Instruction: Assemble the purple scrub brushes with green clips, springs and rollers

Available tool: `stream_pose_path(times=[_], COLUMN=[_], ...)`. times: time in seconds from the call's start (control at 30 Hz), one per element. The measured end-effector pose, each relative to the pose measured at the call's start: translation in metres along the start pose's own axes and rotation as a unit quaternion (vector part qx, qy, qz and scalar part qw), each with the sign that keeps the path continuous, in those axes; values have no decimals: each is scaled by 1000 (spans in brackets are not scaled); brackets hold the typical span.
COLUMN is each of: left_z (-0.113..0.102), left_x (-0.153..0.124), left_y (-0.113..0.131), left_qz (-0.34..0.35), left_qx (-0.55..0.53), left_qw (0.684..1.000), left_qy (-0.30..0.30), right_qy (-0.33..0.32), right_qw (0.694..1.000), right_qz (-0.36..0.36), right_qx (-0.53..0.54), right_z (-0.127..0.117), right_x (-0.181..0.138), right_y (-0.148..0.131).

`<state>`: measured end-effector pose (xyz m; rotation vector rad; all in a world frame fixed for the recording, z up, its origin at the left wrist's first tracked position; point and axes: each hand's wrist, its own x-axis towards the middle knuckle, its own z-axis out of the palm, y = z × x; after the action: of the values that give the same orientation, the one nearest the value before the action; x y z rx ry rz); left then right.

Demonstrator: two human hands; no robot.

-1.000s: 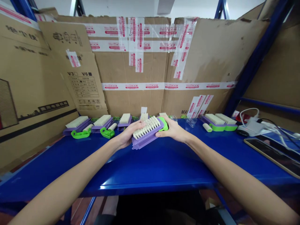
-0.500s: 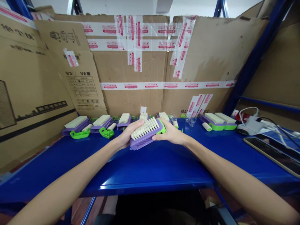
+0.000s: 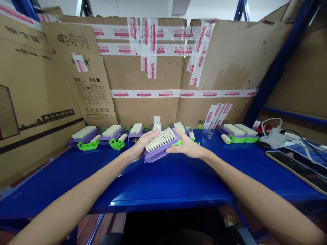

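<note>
Both hands hold one purple scrubbing brush [image 3: 158, 152] above the blue table, its cream bristles facing up and its body tilted. My left hand [image 3: 141, 145] is wrapped round the far left side of the brush. At the other end, my right hand [image 3: 185, 144] grips a green end piece [image 3: 176, 142] that sits against the purple body; the fingers cover much of it. Behind the hands, more purple brush heads stand in a row, among them one at the left [image 3: 111, 131]. Green handle parts [image 3: 117, 144] and cream rollers [image 3: 123, 137] lie in front of them.
Two brushes with green ends [image 3: 236, 139] stand at the right back, beside a cream roller [image 3: 226, 138]. Small springs [image 3: 207, 133] lie near the cardboard wall [image 3: 145, 112]. A phone [image 3: 297, 170], a white charger with cables [image 3: 274, 136] occupy the right side of the blue table [image 3: 163, 187].
The green end piece now shows less beyond the purple body and sits closer against it. Both hands keep their hold on the brush, which appears slightly further right.
</note>
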<state>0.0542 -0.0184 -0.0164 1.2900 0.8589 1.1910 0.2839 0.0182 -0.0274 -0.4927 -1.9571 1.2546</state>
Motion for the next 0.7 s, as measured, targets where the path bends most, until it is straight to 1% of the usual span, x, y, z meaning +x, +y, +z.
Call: stream_pose_path(times=[0.13,0.3,0.43,0.5,0.57,0.7], left_z=[0,-1,-4,-5,-7,-13], left_x=[3,4,5,6,9,14], left_y=[4,10,9,6,3,-1], left_qz=[16,39,88,115,134,168], left_qx=[7,4,-14,-22,-8,85], left_qw=[1000,995,994,991,987,970], left_qy=[25,88,69,70,90,153], right_qy=[45,111,157,171,160,81], right_qw=[997,985,971,966,969,978], right_qz=[-23,-68,-87,-87,-83,-92], right_qx=[-55,-109,-159,-174,-170,-169], right_z=[-3,0,0,-1,-2,0], right_x=[1,1,2,2,2,1], right_y=[-2,1,7,9,10,7])
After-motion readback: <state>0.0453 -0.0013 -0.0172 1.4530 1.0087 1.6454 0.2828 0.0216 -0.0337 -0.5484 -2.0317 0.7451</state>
